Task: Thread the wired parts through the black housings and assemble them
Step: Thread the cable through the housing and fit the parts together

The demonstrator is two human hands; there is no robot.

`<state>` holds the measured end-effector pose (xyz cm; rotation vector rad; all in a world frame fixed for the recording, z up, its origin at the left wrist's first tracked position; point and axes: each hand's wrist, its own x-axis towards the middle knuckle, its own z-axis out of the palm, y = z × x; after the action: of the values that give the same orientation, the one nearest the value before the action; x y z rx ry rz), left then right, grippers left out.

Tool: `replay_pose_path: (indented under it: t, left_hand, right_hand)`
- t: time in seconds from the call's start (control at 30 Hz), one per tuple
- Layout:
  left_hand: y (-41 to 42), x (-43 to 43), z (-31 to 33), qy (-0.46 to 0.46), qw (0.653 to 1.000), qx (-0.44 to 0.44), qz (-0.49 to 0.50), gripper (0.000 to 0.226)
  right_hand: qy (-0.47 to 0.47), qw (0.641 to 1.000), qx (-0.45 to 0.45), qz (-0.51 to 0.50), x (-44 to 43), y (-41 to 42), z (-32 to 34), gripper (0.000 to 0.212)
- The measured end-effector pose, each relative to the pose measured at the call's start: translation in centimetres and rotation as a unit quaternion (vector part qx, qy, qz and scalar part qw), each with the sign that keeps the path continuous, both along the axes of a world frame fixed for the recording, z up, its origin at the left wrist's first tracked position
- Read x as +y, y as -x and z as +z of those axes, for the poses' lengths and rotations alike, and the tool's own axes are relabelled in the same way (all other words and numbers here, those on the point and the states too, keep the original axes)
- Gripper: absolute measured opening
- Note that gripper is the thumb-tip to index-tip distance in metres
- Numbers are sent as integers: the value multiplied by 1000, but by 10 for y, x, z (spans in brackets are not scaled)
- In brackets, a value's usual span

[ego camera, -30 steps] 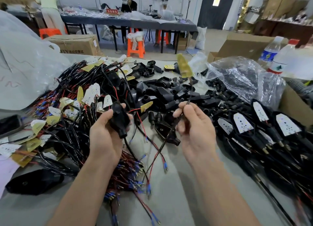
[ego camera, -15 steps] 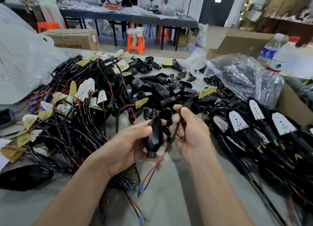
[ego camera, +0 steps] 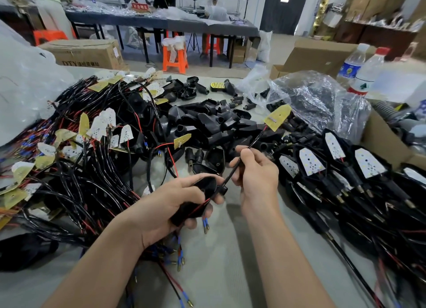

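My left hand grips a black housing at the table's near middle. A black sleeved wire runs out of the housing's neck and up to a small yellow board. My right hand pinches that wire just above the neck. Red and black leads with blue terminals hang out of the housing below my left fingers. Loose black housings lie piled behind my hands.
A tangle of wired boards covers the left of the table. Assembled pieces with white boards lie at the right. A clear plastic bag, two bottles and a cardboard box stand at the back right. People work at a far table.
The housing has tipped over in my left hand and slid further along the wire. The yellow board has dropped from upright to the right, and my right hand holds the wire closer to the housing.
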<state>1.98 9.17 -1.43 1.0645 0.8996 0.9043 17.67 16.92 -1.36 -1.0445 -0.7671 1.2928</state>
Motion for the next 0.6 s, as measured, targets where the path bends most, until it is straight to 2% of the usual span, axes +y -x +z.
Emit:
replay_pose_path:
  t: [0.1,0.43,0.53,0.6]
  left_hand:
    - [1,0,-1,-1,1000,-5,22,39]
    - [5,-5,3,-3,1000,-4,-29,42]
    - [-1,-4,3,-15,1000,-9,23,40]
    - [-4,-1,2,-15,995,-19,92,38]
  right_hand:
    - [-1,1000,7,0,1,0,0,21]
    - [-9,1000,4,25,-3,0,1,18]
    - [-6,998,18,59,-2,-2,3,22]
    - [-4,989,25,148,-4,-4,5,23]
